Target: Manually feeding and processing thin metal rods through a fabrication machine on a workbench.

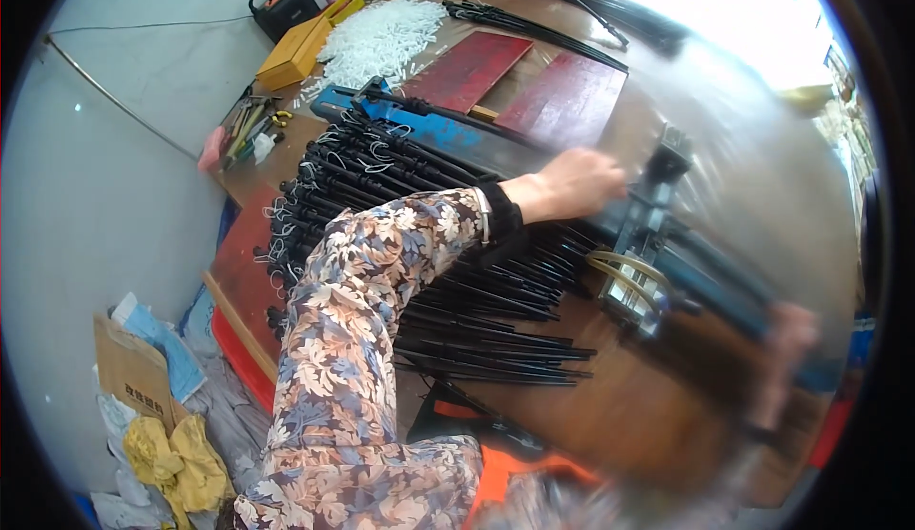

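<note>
1. Hands: the left hand [577, 185] has its fingers curled over the blue rail [443, 132]; whether they close on anything cannot be told. The right hand [791, 335] is blurred near the rail's far right end; its grip cannot be told either. The two hands are well apart.
2. Handling, left: in the inspector's judgement, work at the metal fixture [651, 217] calls for a steady left hand, fingertips clear of the fixture's closing parts.
3. Handling, right: a controlled, even movement along the line of the rail appears advisable, since a hurried one could knock a piece out of line.
4. Sleeve: the patterned left sleeve [334, 339] crosses above the stock; keeping it raised should avoid snagging the pale cord loops.
5. Position of stock: the black rods [362, 173] lie in a dense spread beneath and to both sides of the left forearm, looped ends leftward, thin ends pointing right. The right hand is well apart from them.
6. Position of fixture: it stands between the hands, just right of the left.
</note>
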Demonstrator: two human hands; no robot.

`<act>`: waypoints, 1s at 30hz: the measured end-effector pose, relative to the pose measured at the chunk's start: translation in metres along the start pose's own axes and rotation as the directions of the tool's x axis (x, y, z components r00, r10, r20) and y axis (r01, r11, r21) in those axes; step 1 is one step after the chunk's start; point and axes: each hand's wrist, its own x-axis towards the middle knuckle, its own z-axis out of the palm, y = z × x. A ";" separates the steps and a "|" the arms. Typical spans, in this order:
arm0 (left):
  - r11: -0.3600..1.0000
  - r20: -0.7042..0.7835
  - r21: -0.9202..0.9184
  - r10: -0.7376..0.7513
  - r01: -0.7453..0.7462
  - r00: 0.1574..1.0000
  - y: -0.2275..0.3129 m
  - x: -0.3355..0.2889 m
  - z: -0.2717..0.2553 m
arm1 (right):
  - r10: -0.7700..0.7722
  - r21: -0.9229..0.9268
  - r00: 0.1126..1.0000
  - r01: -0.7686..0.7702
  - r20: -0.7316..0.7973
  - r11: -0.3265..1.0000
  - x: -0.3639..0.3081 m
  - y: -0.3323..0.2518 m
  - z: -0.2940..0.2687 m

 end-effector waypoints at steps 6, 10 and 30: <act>0.999 -0.007 -0.043 -0.023 0.023 1.000 0.008 -0.002 -0.007 | 0.123 0.042 0.986 -0.128 0.113 0.991 -0.021 0.010 -0.002; 0.992 0.087 0.048 -0.122 0.118 0.989 0.010 -0.004 -0.014 | -0.001 0.026 1.000 0.001 0.013 1.000 0.006 -0.081 -0.019; 0.982 0.078 0.110 -0.162 0.153 0.984 0.020 -0.004 -0.017 | -0.048 0.651 0.988 -0.060 0.146 0.757 0.000 -0.205 0.003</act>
